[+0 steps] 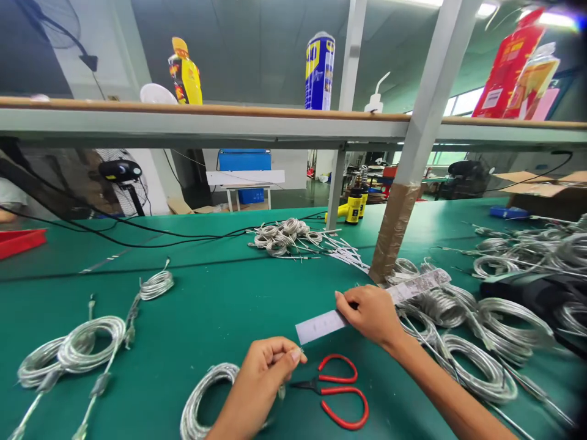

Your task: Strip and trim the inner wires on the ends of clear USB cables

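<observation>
- Left hand [261,385] pinched closed on something thin, maybe wire end, too small to confirm
- Right hand [369,315] gripping white label strip [321,326] above green mat [220,305]
- Wire coil [206,397] beneath left hand; red scissors [342,391] just beside, unheld
- Step: strip handling at coil; next move calls for bringing strip to pinched end

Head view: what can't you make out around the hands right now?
All in the head view:
What the left hand pinches: hidden by its own fingers.
Middle of the white strip: covered by the right hand.
Markings on the strip: too small and blurred to read.
Lower part of the wire coil: cut off by the bottom edge.
</observation>
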### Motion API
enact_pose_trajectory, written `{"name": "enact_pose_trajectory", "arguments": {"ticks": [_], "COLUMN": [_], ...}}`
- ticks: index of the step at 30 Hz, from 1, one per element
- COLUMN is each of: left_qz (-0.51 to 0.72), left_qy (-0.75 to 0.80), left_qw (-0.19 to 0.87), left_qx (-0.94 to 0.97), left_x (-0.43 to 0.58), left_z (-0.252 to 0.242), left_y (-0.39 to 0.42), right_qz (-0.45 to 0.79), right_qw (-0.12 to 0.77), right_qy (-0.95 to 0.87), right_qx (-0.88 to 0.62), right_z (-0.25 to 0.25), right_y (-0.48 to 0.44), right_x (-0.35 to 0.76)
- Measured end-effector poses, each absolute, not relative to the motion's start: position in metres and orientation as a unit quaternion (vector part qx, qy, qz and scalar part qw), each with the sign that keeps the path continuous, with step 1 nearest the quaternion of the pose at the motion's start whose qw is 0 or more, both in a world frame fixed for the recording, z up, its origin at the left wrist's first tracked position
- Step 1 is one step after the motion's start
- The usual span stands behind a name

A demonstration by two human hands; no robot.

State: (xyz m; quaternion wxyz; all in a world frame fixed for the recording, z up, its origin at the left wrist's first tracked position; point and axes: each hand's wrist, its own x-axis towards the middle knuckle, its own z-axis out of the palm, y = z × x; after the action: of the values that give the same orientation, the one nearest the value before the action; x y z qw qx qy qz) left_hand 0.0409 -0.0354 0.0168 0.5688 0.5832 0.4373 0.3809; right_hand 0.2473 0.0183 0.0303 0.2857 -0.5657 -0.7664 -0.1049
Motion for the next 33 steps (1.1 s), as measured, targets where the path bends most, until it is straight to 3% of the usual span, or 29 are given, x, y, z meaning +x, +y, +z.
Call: {"name": "enact_pose_trajectory", "arguments": {"ticks": [15,33], "left_qz": [0.356,0.309], "left_qy": [0.445,0.499], "left_qw": [0.595,0.537], "left_qx": [0.566,0.606], "left_x": [0.045,0.048], "left_z": [0.008,0.008], "left_y": [-0.036,-0.042], "right_qz": [-0.102,-0.059], "right_qw": [0.278,0.290], "right_qy": [-0.785,-0.780], "right_qx": [-0.544,-0.551], "right_z": [0.020,0.020], "right_y": [0.010,0.009], "right_x": [0.253,0.253]}}
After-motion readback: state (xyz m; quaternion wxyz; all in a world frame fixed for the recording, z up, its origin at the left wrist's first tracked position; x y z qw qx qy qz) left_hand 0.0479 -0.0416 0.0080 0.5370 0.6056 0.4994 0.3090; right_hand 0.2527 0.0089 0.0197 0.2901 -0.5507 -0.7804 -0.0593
